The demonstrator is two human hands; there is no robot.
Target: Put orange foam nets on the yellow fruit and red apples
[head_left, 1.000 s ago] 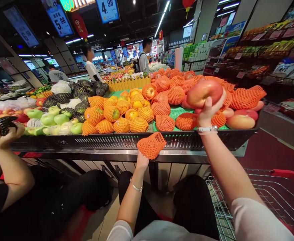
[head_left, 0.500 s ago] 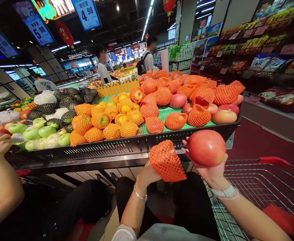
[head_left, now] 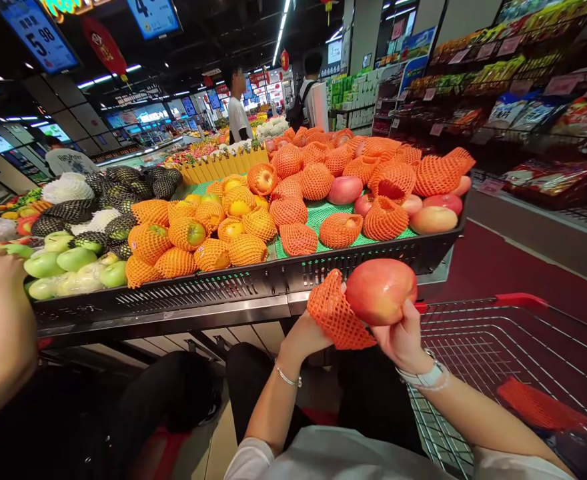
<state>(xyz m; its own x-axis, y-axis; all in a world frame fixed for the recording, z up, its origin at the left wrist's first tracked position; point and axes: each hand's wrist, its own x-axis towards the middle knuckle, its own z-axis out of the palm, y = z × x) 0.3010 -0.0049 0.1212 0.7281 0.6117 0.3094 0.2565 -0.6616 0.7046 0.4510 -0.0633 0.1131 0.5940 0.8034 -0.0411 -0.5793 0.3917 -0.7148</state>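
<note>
A large red-and-yellow apple (head_left: 382,291) rests in my right hand (head_left: 404,340), with the thumb over its near side and the fingers beneath. My left hand (head_left: 307,335) is closed on an orange foam fruit net (head_left: 339,312), and its fingers are mostly hidden inside the mesh. The net's open side meets the left side of the apple, in front of the display bin's black edge (head_left: 253,280). Behind it lie apples in similar orange nets (head_left: 341,230) and a few bare ones (head_left: 436,220).
Yellow-netted fruit (head_left: 151,243) and green apples (head_left: 76,260) fill the bin's left part. At far left, another person's hand (head_left: 3,273) reaches among them. A wire shopping cart (head_left: 466,333) stands at my right, with an orange net (head_left: 541,403) inside. Snack shelves (head_left: 528,113) line the right side.
My right hand has brought the apple left and turned it, so it now meets the net in my left hand. The other person's hand has shifted at the green apples. The view has shifted slightly.
</note>
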